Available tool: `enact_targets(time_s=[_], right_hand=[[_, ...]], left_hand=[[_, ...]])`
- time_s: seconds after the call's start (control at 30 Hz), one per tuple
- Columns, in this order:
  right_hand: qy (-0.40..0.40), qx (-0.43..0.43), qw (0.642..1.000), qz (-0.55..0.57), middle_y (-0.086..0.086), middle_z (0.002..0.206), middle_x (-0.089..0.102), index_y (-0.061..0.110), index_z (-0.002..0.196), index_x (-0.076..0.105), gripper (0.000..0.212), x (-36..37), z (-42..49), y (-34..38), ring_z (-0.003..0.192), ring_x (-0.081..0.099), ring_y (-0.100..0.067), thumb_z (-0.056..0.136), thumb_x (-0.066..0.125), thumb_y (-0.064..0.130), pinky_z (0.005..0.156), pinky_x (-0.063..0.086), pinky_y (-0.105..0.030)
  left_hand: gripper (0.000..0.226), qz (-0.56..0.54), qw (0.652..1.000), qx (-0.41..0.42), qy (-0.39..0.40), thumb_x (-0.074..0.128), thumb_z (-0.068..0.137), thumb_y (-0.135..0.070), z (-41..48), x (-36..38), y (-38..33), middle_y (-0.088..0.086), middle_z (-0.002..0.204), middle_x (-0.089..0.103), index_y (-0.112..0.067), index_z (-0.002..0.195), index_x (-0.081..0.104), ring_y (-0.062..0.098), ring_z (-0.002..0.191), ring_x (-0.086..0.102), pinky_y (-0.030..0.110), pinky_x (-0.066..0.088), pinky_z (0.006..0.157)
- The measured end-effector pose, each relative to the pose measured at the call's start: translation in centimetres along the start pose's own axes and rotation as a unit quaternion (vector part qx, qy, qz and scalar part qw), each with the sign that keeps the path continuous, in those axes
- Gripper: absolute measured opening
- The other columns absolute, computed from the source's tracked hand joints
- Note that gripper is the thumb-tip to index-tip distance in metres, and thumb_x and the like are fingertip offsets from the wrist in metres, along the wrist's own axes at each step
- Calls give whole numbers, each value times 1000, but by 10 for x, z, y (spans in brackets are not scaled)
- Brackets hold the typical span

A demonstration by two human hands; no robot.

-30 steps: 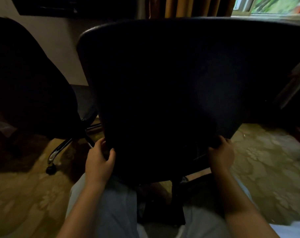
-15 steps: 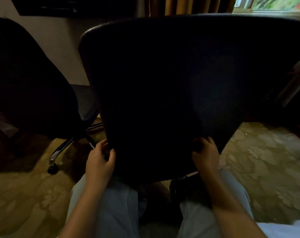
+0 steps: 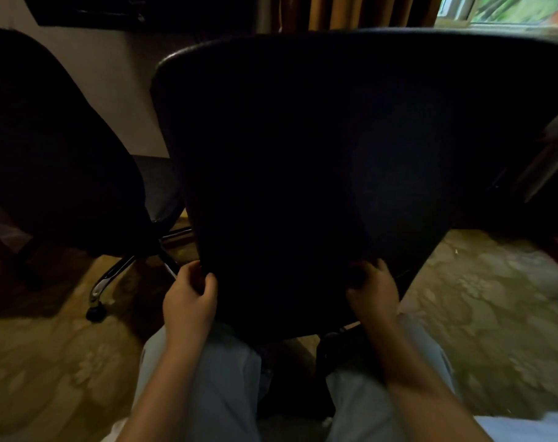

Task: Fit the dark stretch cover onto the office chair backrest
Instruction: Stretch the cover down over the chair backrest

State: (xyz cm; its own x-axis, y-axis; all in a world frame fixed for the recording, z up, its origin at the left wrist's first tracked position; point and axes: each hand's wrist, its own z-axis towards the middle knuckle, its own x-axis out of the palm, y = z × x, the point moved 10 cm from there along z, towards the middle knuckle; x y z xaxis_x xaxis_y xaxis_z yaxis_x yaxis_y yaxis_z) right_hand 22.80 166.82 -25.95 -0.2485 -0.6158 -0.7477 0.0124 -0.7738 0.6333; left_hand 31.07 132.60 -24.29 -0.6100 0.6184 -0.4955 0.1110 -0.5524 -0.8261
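The office chair backrest fills the middle of the view, wrapped in the dark stretch cover. The fabric looks smooth over the top and sides. My left hand grips the cover's lower left edge, thumb in front and fingers curled behind it. My right hand pinches the fabric at the lower middle right, where it bunches a little. The backrest's bottom edge hangs just above my knees. The room is dim, so the seam between cover and chair is hard to make out.
A second dark office chair stands at the left, its wheeled base on the patterned carpet. Behind are a pale wall, orange curtains and a window at top right. My legs in light trousers sit below the backrest.
My right hand has slid leftward along the cover's lower edge, from the right corner toward the middle. The left hand keeps its grip in the same place.
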Motion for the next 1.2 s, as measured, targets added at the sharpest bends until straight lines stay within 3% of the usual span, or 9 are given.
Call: enact_targets(time_s=[0.1, 0.17, 0.37, 0.5, 0.6, 0.73, 1.0, 1.2], right_hand=[[45, -100, 994, -1, -4, 110, 60, 20, 101, 73, 30, 22, -11, 30, 94, 61, -26, 74, 71, 7, 71, 44, -27], [41, -102, 994, 1, -4, 112, 61, 20, 102, 73, 31, 21, -9, 28, 96, 61, -25, 75, 70, 7, 72, 44, -27], [-80, 81, 992, 46, -8, 115, 56, 11, 114, 64, 33, -29, 12, -51, 96, 58, -25, 81, 66, 7, 75, 42, -29], [-116, 159, 978, 72, -16, 102, 64, 7, 109, 64, 24, -40, 17, -91, 78, 59, -24, 86, 62, 13, 64, 40, -28], [-100, 138, 983, 67, -13, 109, 62, 14, 113, 62, 25, -36, 19, -81, 84, 60, -24, 88, 60, 18, 69, 49, -35], [-72, 78, 993, 47, -8, 121, 51, 9, 122, 59, 38, -23, 9, -41, 98, 55, -23, 85, 66, 12, 75, 40, -29], [16, -159, 987, 21, -7, 108, 61, 16, 100, 73, 37, 18, -15, 32, 89, 63, -27, 68, 76, -1, 67, 41, -25], [-54, -35, 995, 71, -4, 113, 57, 10, 109, 65, 38, -13, 4, -16, 94, 58, -19, 75, 65, -7, 72, 40, -22]], left_hand=[[30, 12, 1000, 9, 8, 59, 93, -16, 0, 0, -1, 0, 93, 64, -10, 122, 59, 8, 83, 54, 12, 34, 61], [32, 34, 999, 24, 16, 59, 92, -18, 2, 0, 1, 0, 91, 63, -11, 123, 58, 8, 79, 54, 16, 35, 60], [30, 78, 995, 50, 40, 61, 90, -17, 6, 2, 15, 8, 96, 68, -13, 120, 60, 18, 82, 63, 29, 47, 66], [29, 71, 996, 49, 31, 61, 91, -16, 4, 1, 11, 7, 93, 68, -11, 119, 61, 13, 79, 60, 18, 39, 60], [28, 63, 997, 42, 22, 61, 91, -14, 2, 1, 4, 9, 93, 68, -7, 118, 61, 13, 78, 57, 19, 38, 58], [29, 46, 999, 16, 19, 59, 92, -14, 0, 2, 3, 9, 94, 67, -5, 119, 60, 12, 79, 54, 22, 37, 62], [26, 48, 998, 22, 24, 60, 91, -14, -2, 0, -2, -1, 87, 63, -8, 117, 60, 13, 77, 56, 23, 40, 61], [29, 47, 997, 45, 47, 61, 90, -15, 0, 0, 6, -1, 98, 68, -13, 120, 61, 14, 89, 65, 32, 53, 73]])
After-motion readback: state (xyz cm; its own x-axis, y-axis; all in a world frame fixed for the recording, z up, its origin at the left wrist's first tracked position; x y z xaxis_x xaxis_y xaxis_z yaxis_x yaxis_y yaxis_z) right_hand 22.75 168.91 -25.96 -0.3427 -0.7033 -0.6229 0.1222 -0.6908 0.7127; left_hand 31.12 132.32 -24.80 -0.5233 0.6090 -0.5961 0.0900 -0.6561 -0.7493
